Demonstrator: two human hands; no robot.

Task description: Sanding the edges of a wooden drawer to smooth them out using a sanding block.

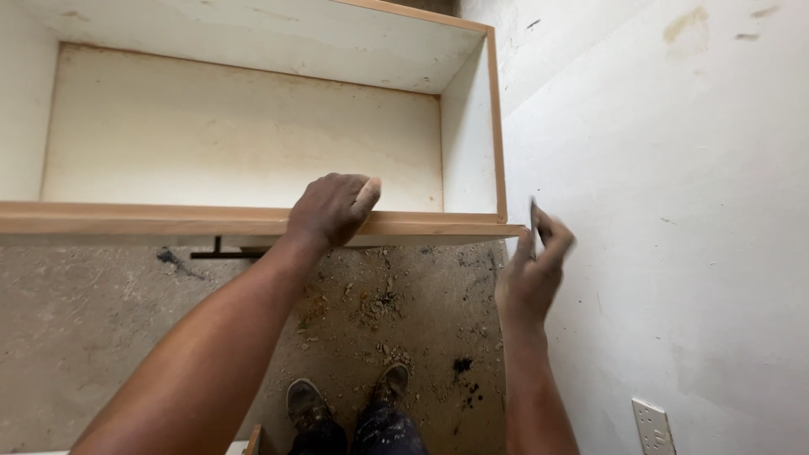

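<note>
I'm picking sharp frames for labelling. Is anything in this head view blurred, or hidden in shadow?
Head view: the right hand and the thin dark object it pinches are motion-blurred; the left hand on the cabinet's front edge is sharp; light is soft and even, with shadow only under that edge; no glare.

we take the cabinet (253, 135) as our landmark: our left hand (330, 209) rests on its front edge, our right hand (533, 270) is just beside its right corner, pinching a small tool (534, 217). the wall (674, 211) lies right; the floor (379, 312) and our shoes (345, 398) lie below.
</note>
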